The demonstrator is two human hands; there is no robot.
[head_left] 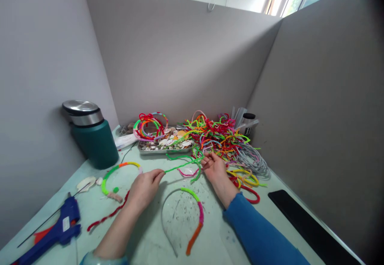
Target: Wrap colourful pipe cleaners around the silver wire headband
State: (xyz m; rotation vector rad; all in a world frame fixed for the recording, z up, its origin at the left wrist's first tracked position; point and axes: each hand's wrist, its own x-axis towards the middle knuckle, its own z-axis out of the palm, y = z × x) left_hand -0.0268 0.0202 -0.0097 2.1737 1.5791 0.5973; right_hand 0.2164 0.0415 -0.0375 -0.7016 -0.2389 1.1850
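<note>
Risk, judged: the green strand (pixel 181 165) spans the gap between the hands, over the middle of the tabletop (pixel 220 243), and its right end runs in among loose green loops (pixel 196 177). A pull from the left could catch those loops, or drag pieces out of the pile (pixel 216 133) by the back edge (tangled enough that one tug may bring several). Second risk: the headband (pixel 201 213) lies unfixed toward the front edge, between the forearms; a lowered right sleeve (pixel 255 229) could knock it. Third: the red strand (pixel 105 218) passes close to the left forearm and could be swept along. The glue gun (pixel 64 223) sits at the front left corner; whether it is hot, cannot tell.

Hands: left hand (pixel 145 189) narrow, thumb and forefinger pinched on the green strand's near end. Right hand (pixel 214 168) half curled, fingertips together at the strand's far part, just in front of the pile; the exact grip is too small to tell.
</note>
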